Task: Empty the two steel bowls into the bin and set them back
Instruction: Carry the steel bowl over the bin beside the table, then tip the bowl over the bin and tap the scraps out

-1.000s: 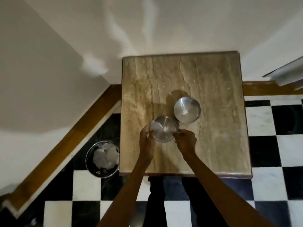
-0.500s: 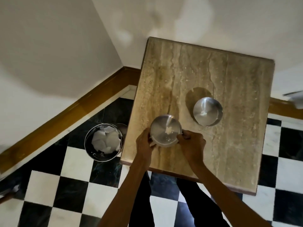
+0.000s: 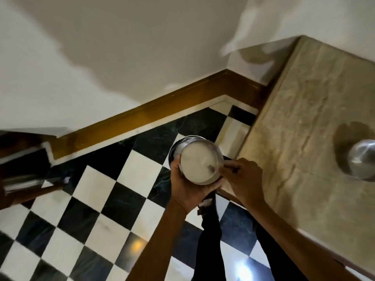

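Note:
I hold a steel bowl [image 3: 199, 161] off the table's left edge, above the floor; its inside looks pale. My left hand [image 3: 188, 187] cups it from below and the left. My right hand [image 3: 243, 179] pinches its right rim. Just behind and under the bowl, an arc of the dark bin's rim [image 3: 176, 146] shows; the rest of the bin is hidden by the bowl. The second steel bowl [image 3: 363, 160] stands on the marble table [image 3: 304, 128] at the right edge of the view, partly cut off.
The floor [image 3: 97, 191] is black and white checkered tile, with a brown skirting board [image 3: 142, 118] along the white wall. A dark piece of furniture [image 3: 22, 169] sits at the far left. My dark trouser legs [image 3: 211, 236] stand by the table's near corner.
Both hands lifted the near bowl off the table and carried it left to above the bin. The view swung left, so the table and second bowl now sit at the right.

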